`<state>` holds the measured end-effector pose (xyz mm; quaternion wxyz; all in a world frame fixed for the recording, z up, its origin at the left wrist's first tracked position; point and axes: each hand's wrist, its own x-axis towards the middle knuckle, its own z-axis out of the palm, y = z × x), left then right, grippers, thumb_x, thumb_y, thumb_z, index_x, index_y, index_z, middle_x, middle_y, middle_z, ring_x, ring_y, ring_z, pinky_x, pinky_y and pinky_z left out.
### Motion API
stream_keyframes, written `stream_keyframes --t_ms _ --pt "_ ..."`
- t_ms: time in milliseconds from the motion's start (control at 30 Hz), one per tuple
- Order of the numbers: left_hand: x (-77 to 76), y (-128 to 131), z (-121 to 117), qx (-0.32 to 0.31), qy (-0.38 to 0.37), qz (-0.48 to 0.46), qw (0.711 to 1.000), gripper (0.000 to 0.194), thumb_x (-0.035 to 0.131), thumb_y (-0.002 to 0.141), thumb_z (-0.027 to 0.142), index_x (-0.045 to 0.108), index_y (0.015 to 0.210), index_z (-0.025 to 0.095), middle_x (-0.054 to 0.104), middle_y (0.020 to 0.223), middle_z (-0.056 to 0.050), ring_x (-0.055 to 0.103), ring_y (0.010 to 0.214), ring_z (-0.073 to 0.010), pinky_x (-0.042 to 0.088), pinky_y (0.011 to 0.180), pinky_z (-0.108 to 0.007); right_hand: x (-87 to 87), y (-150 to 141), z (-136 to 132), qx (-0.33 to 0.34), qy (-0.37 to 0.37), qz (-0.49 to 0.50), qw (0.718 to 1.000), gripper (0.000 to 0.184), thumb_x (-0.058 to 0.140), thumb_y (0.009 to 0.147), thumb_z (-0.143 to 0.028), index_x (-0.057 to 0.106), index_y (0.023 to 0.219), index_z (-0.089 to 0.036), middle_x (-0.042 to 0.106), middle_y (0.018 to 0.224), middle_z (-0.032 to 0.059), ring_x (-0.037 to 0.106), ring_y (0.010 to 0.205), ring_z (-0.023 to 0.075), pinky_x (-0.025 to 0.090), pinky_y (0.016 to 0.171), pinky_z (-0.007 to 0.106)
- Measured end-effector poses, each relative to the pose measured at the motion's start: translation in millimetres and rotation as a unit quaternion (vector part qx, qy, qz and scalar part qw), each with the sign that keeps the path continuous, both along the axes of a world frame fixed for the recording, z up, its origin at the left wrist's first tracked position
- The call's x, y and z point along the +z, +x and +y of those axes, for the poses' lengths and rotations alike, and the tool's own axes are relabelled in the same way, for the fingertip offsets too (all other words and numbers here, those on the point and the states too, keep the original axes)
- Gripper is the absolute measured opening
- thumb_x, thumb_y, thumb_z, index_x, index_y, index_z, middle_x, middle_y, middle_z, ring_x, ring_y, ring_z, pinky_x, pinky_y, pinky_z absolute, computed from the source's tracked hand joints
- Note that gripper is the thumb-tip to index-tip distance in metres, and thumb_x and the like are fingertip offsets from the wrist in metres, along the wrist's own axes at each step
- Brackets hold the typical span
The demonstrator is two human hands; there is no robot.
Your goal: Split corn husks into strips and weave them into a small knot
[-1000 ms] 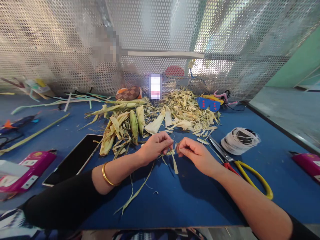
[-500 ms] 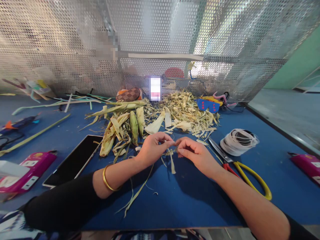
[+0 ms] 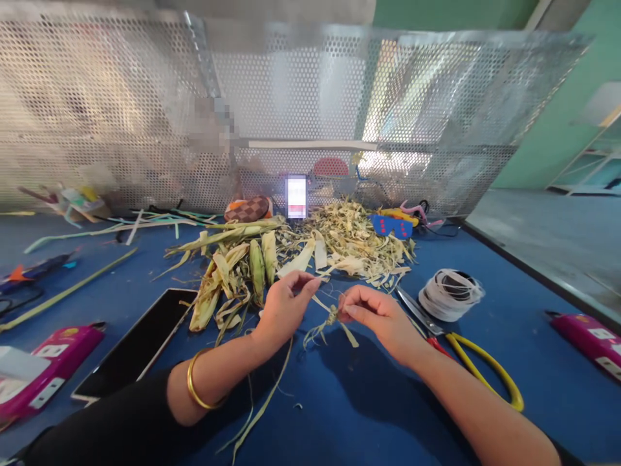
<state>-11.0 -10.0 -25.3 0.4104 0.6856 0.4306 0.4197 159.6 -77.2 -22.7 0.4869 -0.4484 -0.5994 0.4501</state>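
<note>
My right hand [image 3: 376,318] is closed in a pinch on a small knotted piece of corn husk [image 3: 332,316]. A short flat strip and several curly fibres hang from the knot. To its left, my left hand [image 3: 290,307] has thumb and forefinger pressed together. A faint thread seems to run near those fingertips, but what they hold is too fine to make out. Just beyond the hands lie corn husks [image 3: 257,268], some still in long green leaves. A heap of shredded husk [image 3: 356,239] spreads behind my right hand.
Scissors [image 3: 436,330] with yellow and red handles lie right of my right hand, beside a spool of white cord [image 3: 449,294]. A dark-screened phone [image 3: 138,343] and a magenta power strip [image 3: 53,369] are on the left. A perforated metal screen [image 3: 310,84] stands behind the blue table [image 3: 310,421].
My hands have drawn apart, the left moving away from the knotted husk while the right keeps it. More of the husk piece shows. The camera has tilted up.
</note>
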Motion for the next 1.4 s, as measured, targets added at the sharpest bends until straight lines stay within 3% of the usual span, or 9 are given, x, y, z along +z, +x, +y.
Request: stream_keyframes --t_ms 167,333,667,833,1000,1133,1200,1300,1400 --pt "8.7 -2.3 -6.8 -0.081 -0.188 -0.022 0.979 0.042 0.06 0.073 0.056 0.063 0.075 0.014 0.066 0.074 -0.005 0.062 0.071 -0.016 0.046 0.06 -0.025 1.1 2.7 0.7 -0.035 0.012 0.045 0.998 0.017 0.059 0.081 -0.034 0.057 0.071 -0.021 0.057 0.073 0.0004 0.054 0.072 0.0157 0.044 0.071 0.03" --pt "2.1 3.0 -15.1 -0.181 -0.267 -0.099 0.941 0.031 0.075 0.064 0.039 0.071 0.083 0.015 0.069 0.079 -0.004 0.06 0.071 -0.0141 0.046 0.073 -0.028 -0.9 -0.1 0.4 -0.045 0.002 0.069 0.997 0.015 0.061 0.08 -0.032 0.06 0.071 -0.02 0.057 0.071 -0.0001 0.053 0.073 0.0148 0.042 0.072 0.029" --pt "-0.9 7.0 -17.3 -0.167 -0.341 -0.113 0.918 0.029 0.072 0.065 0.039 0.063 0.076 0.014 0.053 0.057 0.004 0.048 0.046 -0.0066 0.039 0.049 -0.022 -2.4 2.9 3.6 -0.065 -0.124 0.221 0.965 0.016 0.07 0.071 -0.031 0.064 0.07 -0.016 0.066 0.07 0.0011 0.06 0.061 0.0111 0.044 0.061 0.024" --pt "3.1 6.7 -19.3 -0.178 -0.378 -0.108 0.902 0.037 0.076 0.057 0.042 0.061 0.074 0.013 0.055 0.065 0.002 0.036 0.043 -0.0025 0.019 0.041 -0.02 -1.2 0.4 3.7 -0.075 -0.142 0.237 0.958 0.017 0.072 0.068 -0.029 0.063 0.069 -0.015 0.066 0.068 0.0007 0.061 0.061 0.0111 0.045 0.06 0.023" --pt "0.7 8.0 -21.3 -0.146 -0.358 -0.069 0.92 0.037 0.076 0.056 0.042 0.06 0.073 0.013 0.048 0.056 0.006 0.022 0.039 -0.0008 0.008 0.041 -0.021 -5.5 0.2 3.4 -0.049 -0.142 0.232 0.961 0.017 0.072 0.068 -0.029 0.063 0.068 -0.015 0.065 0.068 0.0007 0.06 0.06 0.0099 0.046 0.06 0.022" --pt "1.2 8.9 -24.2 -0.091 -0.338 -0.072 0.934 0.026 0.069 0.061 0.036 0.059 0.069 0.014 0.046 0.053 0.006 0.023 0.037 -0.0011 0.009 0.04 -0.021 -7.9 7.2 10.3 -0.101 -0.165 0.257 0.947 0.022 0.075 0.062 -0.031 0.061 0.071 -0.016 0.066 0.073 0.001 0.064 0.068 0.0133 0.048 0.067 0.025" --pt "4.1 7.8 -25.8 -0.068 -0.333 -0.074 0.938 0.021 0.067 0.061 0.032 0.058 0.067 0.014 0.046 0.052 0.006 0.023 0.035 -0.001 0.008 0.039 -0.021 -6.0 12.7 10.4 -0.14 -0.145 0.22 0.955 0.025 0.073 0.063 -0.034 0.06 0.077 -0.018 0.066 0.085 0.0022 0.066 0.078 0.0167 0.049 0.072 0.028" --pt "9.4 4.4 -26.7 -0.04 -0.328 -0.077 0.941 0.018 0.066 0.06 0.028 0.057 0.065 0.014 0.046 0.053 0.006 0.024 0.035 -0.0007 0.008 0.039 -0.02 -3.0 26.0 -5.1 -0.182 -0.082 -0.007 0.98 0.026 0.063 0.07 -0.036 0.059 0.091 -0.02 0.065 0.095 0.0044 0.064 0.089 0.0215 0.048 0.078 0.033" --pt "12.3 -0.1 -25.5 -0.029 -0.323 -0.083 0.942 0.017 0.065 0.059 0.027 0.057 0.067 0.013 0.048 0.056 0.005 0.026 0.035 -0.0006 0.007 0.038 -0.019 -6.4 45.7 -40.6 -0.199 0.016 -0.329 0.923 0.024 0.054 0.077 -0.032 0.06 0.097 -0.02 0.065 0.099 0.0073 0.061 0.093 0.0247 0.046 0.08 0.037"
